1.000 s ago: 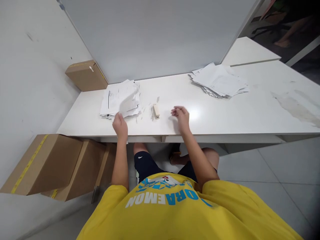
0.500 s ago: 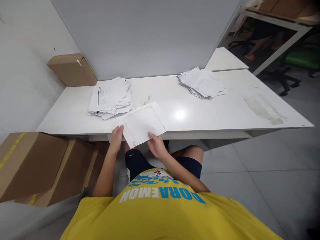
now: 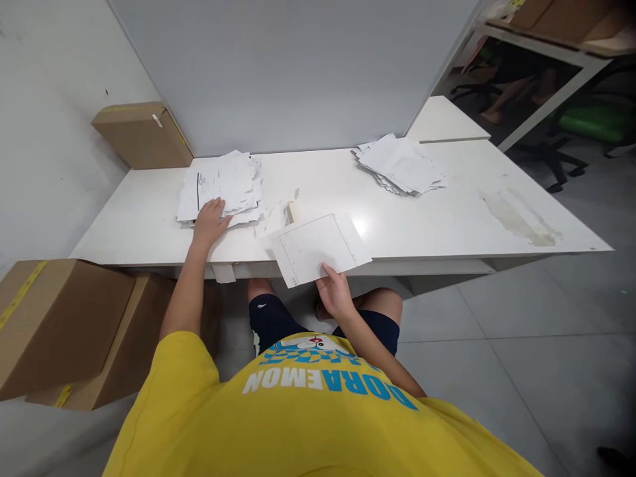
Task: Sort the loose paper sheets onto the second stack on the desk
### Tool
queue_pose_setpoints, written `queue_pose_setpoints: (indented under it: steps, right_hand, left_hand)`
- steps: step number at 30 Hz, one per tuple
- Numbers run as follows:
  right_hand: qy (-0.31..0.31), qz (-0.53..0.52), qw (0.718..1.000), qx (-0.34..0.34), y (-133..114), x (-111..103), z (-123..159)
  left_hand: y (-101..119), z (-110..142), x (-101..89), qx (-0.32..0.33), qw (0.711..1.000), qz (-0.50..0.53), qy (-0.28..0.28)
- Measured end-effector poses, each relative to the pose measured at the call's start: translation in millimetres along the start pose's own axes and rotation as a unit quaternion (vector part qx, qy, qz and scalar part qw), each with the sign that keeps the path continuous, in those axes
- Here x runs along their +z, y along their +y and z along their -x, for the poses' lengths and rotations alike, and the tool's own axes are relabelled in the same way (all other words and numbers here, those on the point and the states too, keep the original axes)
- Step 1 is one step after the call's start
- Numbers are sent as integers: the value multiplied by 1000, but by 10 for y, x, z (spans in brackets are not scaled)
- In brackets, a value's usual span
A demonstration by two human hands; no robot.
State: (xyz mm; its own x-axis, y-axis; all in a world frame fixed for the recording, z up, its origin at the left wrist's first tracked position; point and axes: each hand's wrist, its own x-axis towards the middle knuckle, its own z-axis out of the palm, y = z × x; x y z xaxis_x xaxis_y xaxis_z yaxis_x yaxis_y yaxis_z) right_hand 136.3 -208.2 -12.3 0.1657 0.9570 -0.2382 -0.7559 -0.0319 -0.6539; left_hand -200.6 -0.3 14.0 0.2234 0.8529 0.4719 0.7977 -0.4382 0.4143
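My right hand [image 3: 335, 290] pinches the near edge of a white paper sheet [image 3: 320, 248] with a thin printed border, thumb on top. The sheet is held at the front edge of the white desk [image 3: 437, 225]. My left hand [image 3: 211, 222] lies over the near side of a left paper stack [image 3: 223, 182], fingers stretched out on the top page. That stack is uneven, with printed lines on its top page. A second, messy paper stack [image 3: 400, 162] sits at the back right of the desk. A small pale block [image 3: 292, 212] stands just behind the held sheet.
A cardboard box [image 3: 142, 136] stands at the desk's back left. Larger cardboard boxes [image 3: 64, 324] are at my left, below desk height. A grey panel [image 3: 298, 73] rises behind the desk. To the right are a green chair [image 3: 591, 122] and a person's legs [image 3: 507, 99].
My left hand has let go of the sheet and moved forward and left onto the left stack. My right hand has carried the sheet to the right, uncovering the pale block.
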Motion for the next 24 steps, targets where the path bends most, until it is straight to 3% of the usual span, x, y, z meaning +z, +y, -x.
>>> queue_pose_setpoints:
  steps: [6,10,12,13,15,17,19,24]
  right_hand:
    - [0,0,1000,23,-27,-35,67]
    - [-5,21,999,34,1,51,93]
    - [-24,43,997,58,14,89,82]
    - [-41,51,995,73,12,106,69]
    - [-83,52,991,94,-14,139,33]
    - [-104,32,990,95,-74,169,-9]
    - [-104,4,990,95,-159,191,-40]
    - [-127,-37,987,86,-343,165,2]
  left_hand:
    - [186,208,-31,16,999,-17,27]
    - [607,520,-30,22,991,-33,131]
    - [915,737,7,97,977,-15,186]
    - [1075,841,27,152,971,3,185]
    - [1378,1011,52,253,959,37,122]
    - [1624,1102,57,309,949,58,34]
    - [1796,1122,55,329,941,77,-25]
    - [1970,1059,117,325,938,96,-67]
